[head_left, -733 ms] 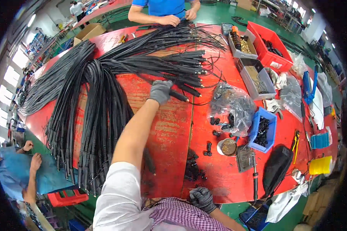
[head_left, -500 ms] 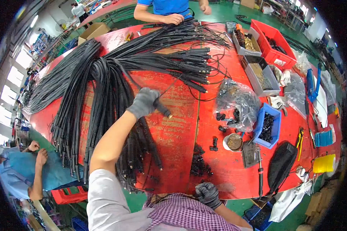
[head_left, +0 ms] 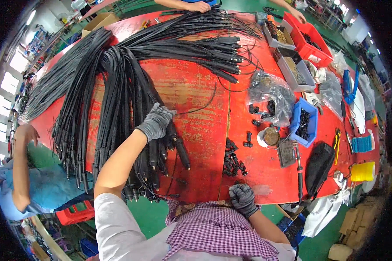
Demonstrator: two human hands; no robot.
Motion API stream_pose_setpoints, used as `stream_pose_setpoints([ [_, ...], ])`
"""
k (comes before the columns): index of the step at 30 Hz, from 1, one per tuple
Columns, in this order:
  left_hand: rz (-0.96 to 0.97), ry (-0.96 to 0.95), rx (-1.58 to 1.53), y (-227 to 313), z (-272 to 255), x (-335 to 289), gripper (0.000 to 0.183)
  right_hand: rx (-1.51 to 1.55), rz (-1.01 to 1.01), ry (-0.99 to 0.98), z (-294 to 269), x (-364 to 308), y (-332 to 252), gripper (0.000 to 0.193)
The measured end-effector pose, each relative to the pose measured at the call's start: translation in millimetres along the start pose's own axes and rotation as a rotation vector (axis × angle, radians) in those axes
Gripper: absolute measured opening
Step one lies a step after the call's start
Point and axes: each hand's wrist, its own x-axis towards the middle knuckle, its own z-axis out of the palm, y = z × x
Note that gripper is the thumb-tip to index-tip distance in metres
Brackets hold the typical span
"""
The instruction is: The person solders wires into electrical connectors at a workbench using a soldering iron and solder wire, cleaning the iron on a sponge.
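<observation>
Black cables (head_left: pixel 117 87): clamped beneath left hand (head_left: pixel 156 123).
Bunching: seemingly underway; next calls for release.
Right hand (head_left: pixel 243 200): fisted, contents hidden.

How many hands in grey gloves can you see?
2: the left hand, over the bundled black cables, and the right hand, curled by the near edge of the red table.

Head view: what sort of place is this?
Probably a cable-assembly workshop: bundled black cables spread over a red worktable, with a blue bin of small black parts and what looks like a soldering iron nearby.
</observation>
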Motion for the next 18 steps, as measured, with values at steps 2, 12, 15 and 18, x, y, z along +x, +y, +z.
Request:
stream_pose_setpoints([
  [2, 0.005, -0.078, -0.076, 4, -13, 5, 0.064, 0.01, 0.022, 0.01, 0, -2, 1, 0.013],
  [12, 0.023, 0.178, -0.562, 46, -16, 44, 0.026, 0.017, -0.007, 0.007, 2, 2, 1, 0.012],
  [15, 0.112, 0.384, -0.331, 86, -30, 33, 0.02, 0.011, -0.005, 0.032, 1, 3, 0, 0.012],
  [18, 0.04, 0.572, -0.38, 107, -7, 30, 0.013, -0.028, 0.01, 0.035, -2, 2, -3, 0.012],
])
